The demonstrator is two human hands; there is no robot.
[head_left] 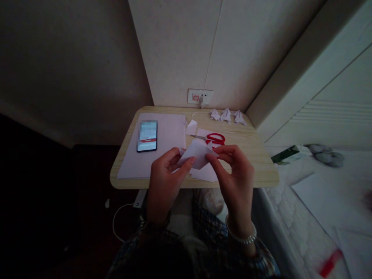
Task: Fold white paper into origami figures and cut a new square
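Observation:
A piece of folded white paper (197, 154) is held up between both hands over the near edge of the small table. My left hand (170, 174) pinches its left side, thumb on top. The right corner is gripped between the thumb and fingers of my right hand (235, 166), which wears a beaded bracelet. Just beyond the paper lie red-handled scissors (215, 138), partly over other white paper. To the left, a phone (147, 135) with a lit screen rests on a stack of white sheets (171, 155).
Three folded paper figures (226, 115) stand along the back right of the wooden table (250, 155). A wall socket (200, 97) with a plug is behind it. On the right, a bed (279, 197) holds a green and white box (290, 154) and loose sheets (331, 201).

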